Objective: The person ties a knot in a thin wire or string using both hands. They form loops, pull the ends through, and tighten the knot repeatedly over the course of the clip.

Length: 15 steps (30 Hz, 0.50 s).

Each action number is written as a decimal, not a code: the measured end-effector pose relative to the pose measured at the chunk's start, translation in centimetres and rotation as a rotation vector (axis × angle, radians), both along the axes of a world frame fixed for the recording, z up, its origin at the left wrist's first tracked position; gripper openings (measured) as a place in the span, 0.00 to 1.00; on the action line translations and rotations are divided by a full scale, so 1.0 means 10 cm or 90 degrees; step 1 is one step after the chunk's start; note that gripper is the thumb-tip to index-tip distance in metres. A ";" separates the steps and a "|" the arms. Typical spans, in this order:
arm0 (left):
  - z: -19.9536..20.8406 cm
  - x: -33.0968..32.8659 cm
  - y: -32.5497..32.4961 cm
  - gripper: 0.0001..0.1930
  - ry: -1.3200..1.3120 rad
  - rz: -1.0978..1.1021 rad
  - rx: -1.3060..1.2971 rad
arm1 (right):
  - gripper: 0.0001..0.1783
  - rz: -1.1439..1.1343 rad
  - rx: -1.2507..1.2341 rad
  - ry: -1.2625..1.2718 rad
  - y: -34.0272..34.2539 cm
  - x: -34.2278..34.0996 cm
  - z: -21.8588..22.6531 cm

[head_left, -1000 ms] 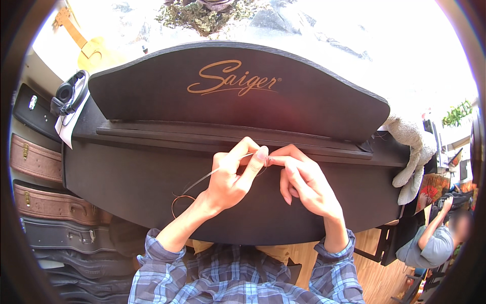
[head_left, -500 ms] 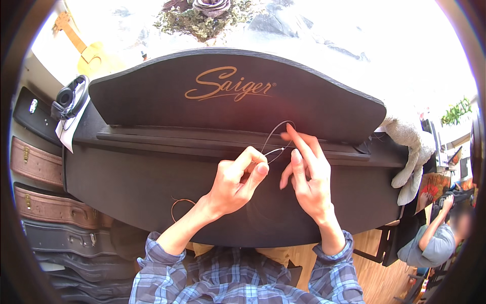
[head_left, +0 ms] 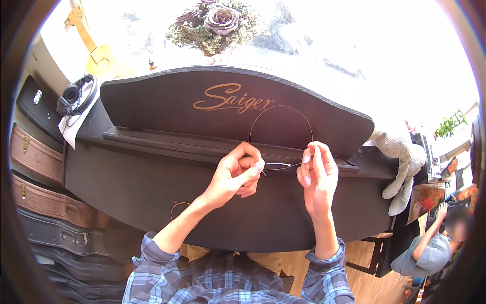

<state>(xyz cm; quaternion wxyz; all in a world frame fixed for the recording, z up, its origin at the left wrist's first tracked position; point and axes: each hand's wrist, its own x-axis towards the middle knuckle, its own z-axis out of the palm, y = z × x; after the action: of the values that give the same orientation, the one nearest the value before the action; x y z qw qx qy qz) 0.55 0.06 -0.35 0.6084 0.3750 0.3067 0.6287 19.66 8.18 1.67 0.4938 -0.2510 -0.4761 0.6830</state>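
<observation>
A thin, silvery wire string [head_left: 281, 106] is bent into a round loop that stands up between my hands. The thumb and fingers of my left hand [head_left: 234, 171] pinch it on the left, and a short end sticks out below them. On the other side, my right hand [head_left: 320, 175] pinches the string between thumb and fingertips. A thicker, doubled stretch of it runs across the gap between the hands. Both hands hover over a black, curved-front tabletop [head_left: 263, 218]. A coppery wire loop [head_left: 178, 204] lies on it beside my left forearm.
A black upright panel [head_left: 152, 99] with gold lettering stands behind my hands. Headphones [head_left: 76, 96] lie at the left, above stacked instrument cases [head_left: 50, 197]. A grey plush toy [head_left: 405, 157] hangs at the right end. Dried flowers [head_left: 220, 23] are at the back. A person [head_left: 430, 248] sits at far right.
My right hand has moved right and its fingers have closed on the string. The loop has widened between my hands. The view has shifted, showing more of the flowers.
</observation>
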 end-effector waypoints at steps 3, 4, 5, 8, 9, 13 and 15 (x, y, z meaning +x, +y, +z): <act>0.00 -0.02 -0.01 0.04 -0.018 -0.012 0.010 | 0.14 -0.003 0.012 0.043 -0.01 0.00 0.00; 0.00 -0.03 -0.02 0.04 -0.007 -0.016 0.014 | 0.20 -0.033 0.026 0.017 -0.02 0.00 0.00; -0.01 -0.03 -0.03 0.04 0.003 -0.019 0.023 | 0.21 -0.048 0.029 0.016 -0.01 0.00 0.01; -0.02 -0.04 -0.01 0.06 0.051 -0.044 0.047 | 0.20 -0.063 0.035 0.027 0.01 0.01 0.04; -0.02 -0.05 -0.01 0.07 0.051 -0.040 0.049 | 0.18 -0.050 0.033 0.028 0.01 0.01 0.05; -0.01 -0.05 -0.03 0.10 0.058 -0.012 0.032 | 0.10 -0.030 0.056 -0.006 0.01 0.01 0.04; 0.00 -0.04 -0.04 0.10 0.084 0.004 0.007 | 0.08 -0.047 0.107 -0.064 -0.01 0.00 0.02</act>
<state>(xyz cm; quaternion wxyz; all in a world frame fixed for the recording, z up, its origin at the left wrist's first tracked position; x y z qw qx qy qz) 0.17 -0.36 -0.32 0.5830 0.4179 0.3441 0.6059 19.69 8.07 1.83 0.5133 -0.2606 -0.5463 0.6084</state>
